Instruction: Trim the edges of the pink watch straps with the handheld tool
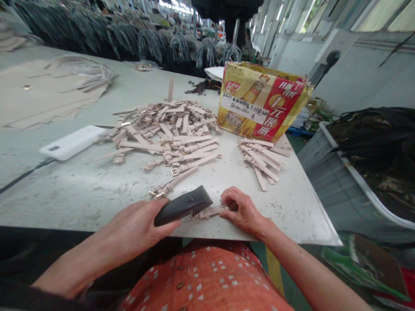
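Note:
My left hand [147,224] is closed around a black, elongated hand tool [186,204], its shape rather like a stapler; its underside is hidden. The tool's front end sits over a short beige strap [209,212] near the table's front edge. Thumb and fingers of my right hand [241,211] pinch the strap's right end. Just beyond the tool lie a couple of loose beige buckle straps [175,183]. Farther back is a large heap of beige straps with gold buckles [175,125]. A smaller pile of straps [261,160] lies to the right.
A yellow and red cardboard box [259,103] stands behind the small pile. On the left are a white device with a cable [71,141] and stacked beige sheets [42,95]. A grey bin of dark material [324,151] stands beyond the table's right edge.

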